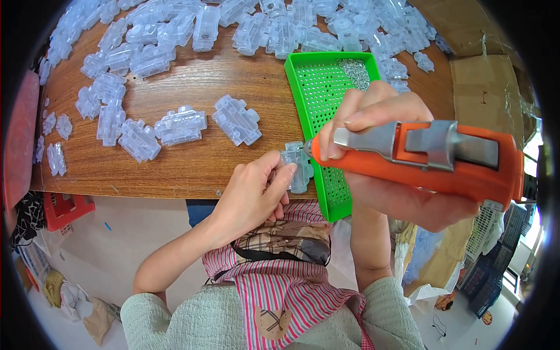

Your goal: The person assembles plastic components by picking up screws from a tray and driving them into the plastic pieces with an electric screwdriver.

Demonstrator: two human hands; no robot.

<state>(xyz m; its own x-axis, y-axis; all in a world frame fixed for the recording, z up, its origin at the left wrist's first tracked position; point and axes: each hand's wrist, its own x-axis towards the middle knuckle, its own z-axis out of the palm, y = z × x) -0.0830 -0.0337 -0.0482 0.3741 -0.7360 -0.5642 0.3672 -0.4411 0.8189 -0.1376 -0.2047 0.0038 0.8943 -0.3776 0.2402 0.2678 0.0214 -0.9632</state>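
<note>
In my right hand is an orange power screwdriver with a metal lever along its body. Its tip meets the upper part of a clear plastic housing at the table's front edge. My left hand pinches that housing from its left side, fingers closed on it. Just under the tool lies a green perforated tray, with a heap of small silver screws in its far right corner. The right palm's grip is partly hidden behind the tool.
More clear plastic housings lie on the wooden table, singly to the left and piled along the far side. Cardboard stands at the right. A red plastic stool is below the table at left; dark crates sit at lower right.
</note>
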